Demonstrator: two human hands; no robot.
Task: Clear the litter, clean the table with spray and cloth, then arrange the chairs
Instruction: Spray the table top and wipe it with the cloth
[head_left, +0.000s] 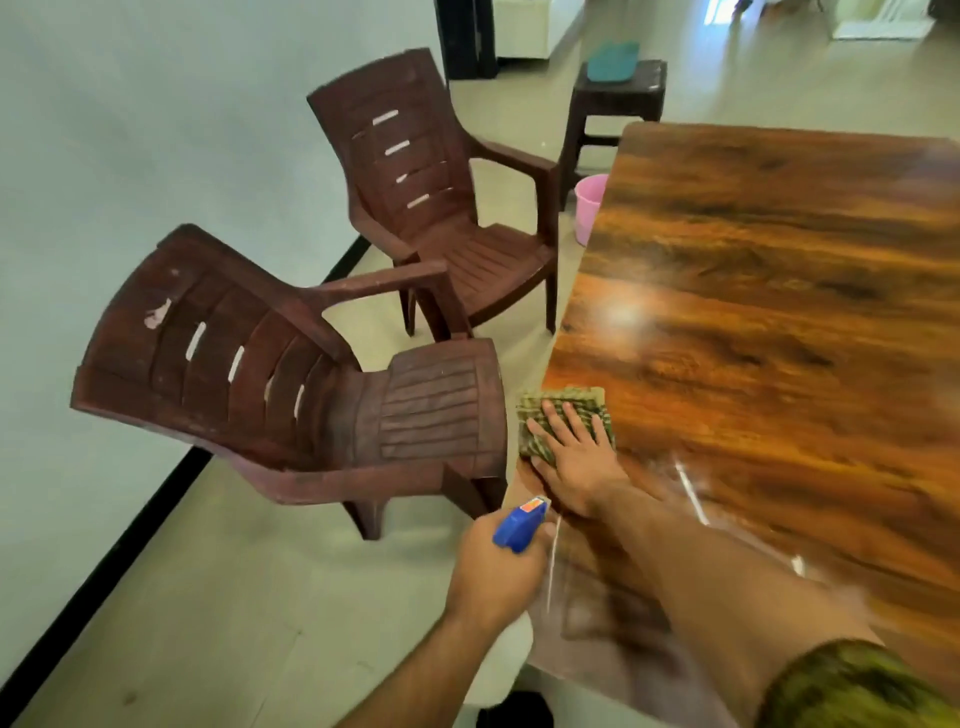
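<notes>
Cloth (563, 421) lies at table's (779, 291) near left edge, right hand (574, 457) flat on it to wipe. Left hand (493, 571) grips spray bottle (519, 525), held clear. Two chairs (311, 384) pulled back left.

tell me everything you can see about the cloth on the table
The cloth is a small folded rag with a green and dark checked weave, looking like coarse cotton. It lies flat at the near left edge of the glossy wooden table, one corner reaching slightly past the edge. The right hand presses on it with straight, spread fingers, covering its nearer part. Nothing else touches it; the blue spray bottle in the left hand is held apart, nearer the camera.
</notes>
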